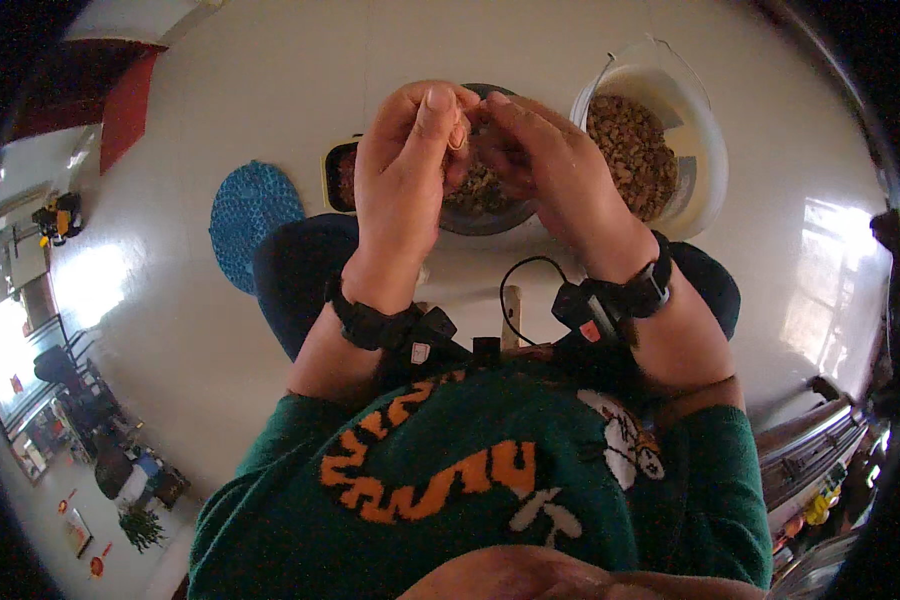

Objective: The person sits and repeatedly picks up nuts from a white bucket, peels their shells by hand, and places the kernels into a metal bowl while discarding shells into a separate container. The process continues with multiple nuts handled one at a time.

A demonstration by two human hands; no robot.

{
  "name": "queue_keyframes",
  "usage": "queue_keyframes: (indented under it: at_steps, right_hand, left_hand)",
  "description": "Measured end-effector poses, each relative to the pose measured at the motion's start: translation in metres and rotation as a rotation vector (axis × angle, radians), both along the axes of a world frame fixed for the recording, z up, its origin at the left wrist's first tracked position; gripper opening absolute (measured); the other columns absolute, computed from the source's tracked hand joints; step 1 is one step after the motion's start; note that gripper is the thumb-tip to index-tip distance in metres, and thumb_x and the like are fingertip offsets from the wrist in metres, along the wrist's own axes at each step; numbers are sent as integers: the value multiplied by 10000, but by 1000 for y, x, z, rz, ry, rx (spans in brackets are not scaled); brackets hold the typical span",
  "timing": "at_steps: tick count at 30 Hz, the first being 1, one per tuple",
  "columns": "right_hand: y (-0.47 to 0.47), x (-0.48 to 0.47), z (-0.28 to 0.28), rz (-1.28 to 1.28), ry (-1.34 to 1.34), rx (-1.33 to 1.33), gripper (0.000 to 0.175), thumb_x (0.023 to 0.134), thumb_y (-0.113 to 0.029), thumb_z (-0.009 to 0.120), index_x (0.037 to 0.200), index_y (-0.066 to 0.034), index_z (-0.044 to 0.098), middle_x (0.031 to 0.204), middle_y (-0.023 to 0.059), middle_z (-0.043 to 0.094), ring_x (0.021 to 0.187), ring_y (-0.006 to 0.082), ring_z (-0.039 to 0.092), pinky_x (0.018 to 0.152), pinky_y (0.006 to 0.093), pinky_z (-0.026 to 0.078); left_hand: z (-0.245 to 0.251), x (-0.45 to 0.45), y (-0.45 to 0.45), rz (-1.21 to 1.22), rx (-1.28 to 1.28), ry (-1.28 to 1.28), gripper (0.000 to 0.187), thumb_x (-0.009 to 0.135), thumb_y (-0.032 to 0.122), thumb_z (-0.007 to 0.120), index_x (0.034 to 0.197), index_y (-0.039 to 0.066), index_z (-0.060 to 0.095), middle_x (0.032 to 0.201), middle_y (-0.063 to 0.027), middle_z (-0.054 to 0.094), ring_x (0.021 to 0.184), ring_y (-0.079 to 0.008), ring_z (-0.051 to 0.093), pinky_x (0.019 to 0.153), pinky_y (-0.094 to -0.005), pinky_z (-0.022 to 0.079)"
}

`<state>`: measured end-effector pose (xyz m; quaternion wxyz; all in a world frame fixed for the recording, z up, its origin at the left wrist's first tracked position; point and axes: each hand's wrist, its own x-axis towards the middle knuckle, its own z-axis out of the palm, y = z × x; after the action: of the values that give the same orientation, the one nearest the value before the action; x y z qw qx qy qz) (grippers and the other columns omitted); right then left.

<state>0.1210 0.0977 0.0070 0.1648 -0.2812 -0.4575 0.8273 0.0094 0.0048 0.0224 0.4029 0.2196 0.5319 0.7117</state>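
My left hand (412, 157) is raised with its fingers curled and its thumb up. A small tan piece (457, 136), perhaps a nut or a bit of shell, shows between its fingers. Close beside it, my right hand (551, 146) has its thumb and fingertips drawn in towards the left hand; what they hold is hidden. Both hands are above a round dark basin (484, 223), which holds brownish-green fragments (480, 191). Each wrist wears a black strap with a small device.
On the right stands a white bucket (709, 184) with a wire handle, partly filled with brown nut-like pieces (630, 157). A black, yellow-edged tray (328, 176) of reddish bits sits left of the basin. Beyond my knee lies a blue textured mat (247, 217) on the pale glossy floor (270, 97).
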Motion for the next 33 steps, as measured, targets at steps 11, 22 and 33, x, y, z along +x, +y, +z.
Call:
queue_keyframes:
  at_steps: [11,22,33]
  right_hand:
    - [-9,3,-10,28,108,-403,343,1008,-374,439,843,-106,575,643,-29,470,532,83,388,458,249,279]
    - [22,15,-4,-209,-171,107,306,992,-343,521,887,-76,629,711,-49,474,583,58,392,523,209,293]
    - [1,8,6,158,57,653,241,927,-106,628,1157,-35,625,869,3,630,711,70,540,663,217,454]
  left_hand:
    - [-2,4,0,-18,-38,550,172,894,165,713,972,22,659,783,17,621,647,-35,517,578,-163,392]
    - [-2,-13,-2,-184,-73,324,502,1026,458,372,1156,21,582,685,-19,574,518,-49,416,466,-200,293]
    - [5,-7,0,-132,-280,191,514,1028,509,294,1225,116,561,772,-36,610,535,-65,461,469,-201,303]
